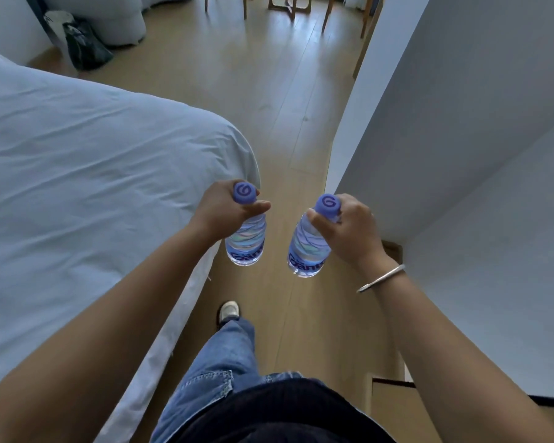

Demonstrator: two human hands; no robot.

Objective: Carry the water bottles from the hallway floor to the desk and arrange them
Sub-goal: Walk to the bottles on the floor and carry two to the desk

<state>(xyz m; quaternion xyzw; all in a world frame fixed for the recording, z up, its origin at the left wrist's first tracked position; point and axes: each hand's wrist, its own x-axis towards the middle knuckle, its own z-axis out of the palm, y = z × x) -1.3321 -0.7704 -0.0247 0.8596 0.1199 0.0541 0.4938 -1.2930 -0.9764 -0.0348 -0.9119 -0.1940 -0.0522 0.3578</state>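
A clear water-filled bottle (246, 239) is clamped at its neck by the left hand (224, 212); another bottle (307, 247), equally full, is gripped by the right hand (349, 228), just beside it.

I read a white swirl logo, like a "G", on each purple cap (245, 192) (327, 203). Both bottle labels (246, 256) (305, 262) show dark lettering "Gant…", cut off; rest illegible.
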